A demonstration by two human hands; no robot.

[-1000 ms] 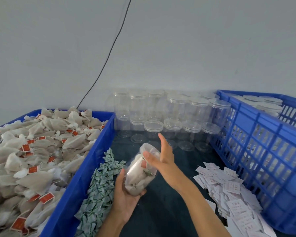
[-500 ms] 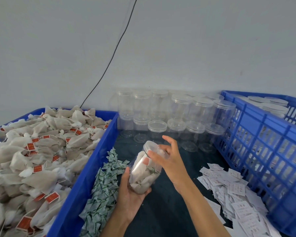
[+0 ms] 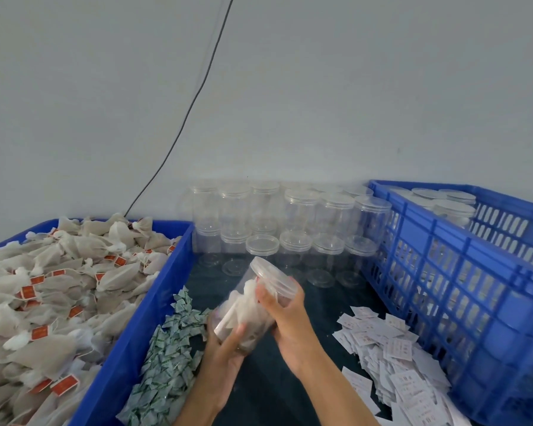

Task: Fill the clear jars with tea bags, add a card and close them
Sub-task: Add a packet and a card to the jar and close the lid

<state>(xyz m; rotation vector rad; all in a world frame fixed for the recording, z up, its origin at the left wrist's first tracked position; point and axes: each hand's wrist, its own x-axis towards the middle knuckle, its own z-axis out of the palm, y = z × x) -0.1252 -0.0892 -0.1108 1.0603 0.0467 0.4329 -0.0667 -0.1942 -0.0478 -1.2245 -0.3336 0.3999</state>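
The right hand [image 3: 285,315], flat-fingered a moment ago, now curls round the lid [image 3: 273,276] on the filled jar [image 3: 243,312], tilted above the worktop in the left hand's [image 3: 228,348] grip, so closing looks underway.

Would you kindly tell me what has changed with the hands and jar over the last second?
The right hand, open-palmed above the lid before, now grips it. The left hand still holds the filled jar, tilted as before. Crates, cards and empty jars are unchanged.
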